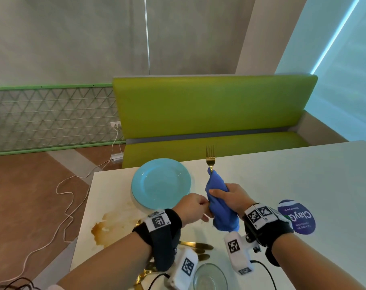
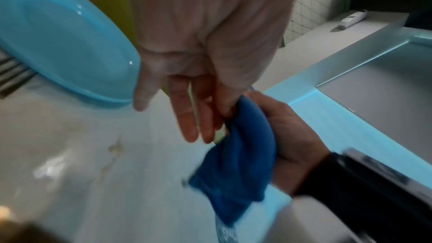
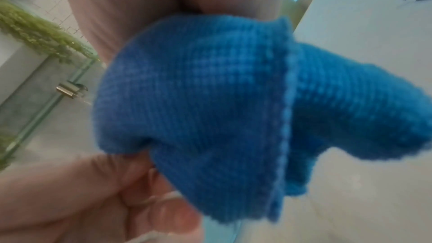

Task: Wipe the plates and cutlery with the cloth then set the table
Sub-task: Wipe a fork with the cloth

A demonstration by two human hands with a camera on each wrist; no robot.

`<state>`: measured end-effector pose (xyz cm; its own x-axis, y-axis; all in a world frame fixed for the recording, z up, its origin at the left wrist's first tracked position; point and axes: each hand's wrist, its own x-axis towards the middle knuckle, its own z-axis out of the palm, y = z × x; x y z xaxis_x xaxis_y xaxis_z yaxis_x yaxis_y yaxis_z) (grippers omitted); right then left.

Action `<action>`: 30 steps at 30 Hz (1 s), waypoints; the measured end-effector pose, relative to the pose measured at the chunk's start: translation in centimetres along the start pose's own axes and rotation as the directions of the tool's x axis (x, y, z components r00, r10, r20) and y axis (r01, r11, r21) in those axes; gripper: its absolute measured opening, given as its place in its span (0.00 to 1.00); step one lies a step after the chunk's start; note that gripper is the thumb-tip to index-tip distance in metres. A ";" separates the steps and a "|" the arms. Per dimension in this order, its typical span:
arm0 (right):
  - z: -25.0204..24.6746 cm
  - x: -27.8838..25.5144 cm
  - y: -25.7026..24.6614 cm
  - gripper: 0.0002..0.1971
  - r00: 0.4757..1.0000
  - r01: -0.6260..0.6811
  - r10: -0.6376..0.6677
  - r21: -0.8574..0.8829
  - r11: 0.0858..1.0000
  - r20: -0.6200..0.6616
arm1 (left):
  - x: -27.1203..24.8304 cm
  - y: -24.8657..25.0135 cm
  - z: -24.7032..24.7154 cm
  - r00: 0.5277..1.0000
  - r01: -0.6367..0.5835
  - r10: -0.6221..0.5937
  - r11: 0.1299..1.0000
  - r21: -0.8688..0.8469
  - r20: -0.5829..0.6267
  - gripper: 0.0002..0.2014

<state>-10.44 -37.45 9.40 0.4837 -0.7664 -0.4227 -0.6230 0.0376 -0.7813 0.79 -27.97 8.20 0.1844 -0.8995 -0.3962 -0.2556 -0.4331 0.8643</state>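
A gold fork [image 1: 210,159] stands upright above the white table [image 1: 282,181], tines up. My right hand [image 1: 232,197] grips a blue cloth [image 1: 219,206] wrapped round the fork's shaft. My left hand [image 1: 199,208] pinches at the lower end, where the cloth hides the handle. The left wrist view shows the left fingers [image 2: 187,117] against the cloth [image 2: 238,154] and the right hand [image 2: 292,132] round it. The cloth [image 3: 210,99] fills the right wrist view. A light blue plate [image 1: 161,183] lies on the table just left of the hands.
More gold cutlery [image 1: 196,245] lies near the table's front edge under my left wrist, beside a clear glass bowl [image 1: 210,277]. A brown spill [image 1: 100,229] stains the table's left side. A purple round sticker [image 1: 297,216] sits at the right. A green bench [image 1: 213,114] stands behind.
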 end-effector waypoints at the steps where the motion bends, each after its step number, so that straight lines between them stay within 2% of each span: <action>1: -0.2 0.0 0.1 0.12 1.000 0.001 -0.001 -0.032 0.999 0.000 | 0.6 0.0 -0.5 1.000 0.016 -0.016 1.000 0.006 -0.016 0.10; 3: -0.4 0.0 0.3 0.14 1.000 0.004 -0.003 -0.080 0.997 0.013 | 1.8 0.2 -1.6 0.992 0.027 -0.031 0.999 -0.035 -0.123 0.10; 5: -0.2 0.0 0.4 0.13 0.999 0.007 -0.001 -0.117 0.993 0.048 | 2.7 0.6 -2.1 0.983 0.021 -0.049 0.987 -0.156 -0.177 0.08; 9: 0.4 0.6 0.8 0.11 0.994 0.020 0.006 -0.228 0.973 0.113 | 4.0 1.1 -1.4 0.985 0.109 -0.149 0.932 -0.345 -0.090 0.04; 12: -0.1 1.2 1.5 0.11 0.995 -0.015 0.037 -0.228 0.974 0.095 | 4.9 1.2 -1.4 0.979 0.172 -0.201 0.889 -0.424 -0.023 0.03; 15: -0.8 1.7 2.5 0.13 0.998 -0.045 0.053 -0.203 0.978 0.036 | 6.0 1.5 -0.9 0.975 0.211 -0.221 0.882 -0.422 0.025 0.05; 18: -1.0 2.3 3.0 0.11 0.994 -0.046 0.069 -0.250 0.967 0.082 | 6.9 1.3 -0.1 0.965 0.248 -0.261 0.877 -0.411 0.023 0.06; 22: -1.5 3.0 3.3 0.12 0.990 -0.047 0.083 -0.281 0.959 0.118 | 8.3 0.6 0.3 0.935 0.323 -0.352 0.802 -0.502 0.039 0.06; 24: -1.8 3.2 3.8 0.14 0.986 -0.053 0.102 -0.327 0.944 0.134 | 9.1 0.4 0.1 0.921 0.317 -0.390 0.770 -0.554 -0.016 0.07; 26: -2.3 3.4 4.5 0.14 0.984 -0.073 0.127 -0.371 0.926 0.124 | 10.1 0.2 -0.2 0.910 0.290 -0.404 0.780 -0.555 -0.093 0.06; 30: -4.0 3.7 6.1 0.16 0.986 -0.155 0.166 -0.365 0.918 -0.002 | 12.2 -1.1 -0.6 0.885 0.291 -0.423 0.831 -0.475 -0.198 0.08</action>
<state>-14.93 -42.64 4.86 0.3722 -0.7511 -0.5452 -0.8712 -0.0802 -0.4842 3.89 -38.41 2.56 0.4587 -0.6011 -0.6544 0.2918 -0.5937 0.7499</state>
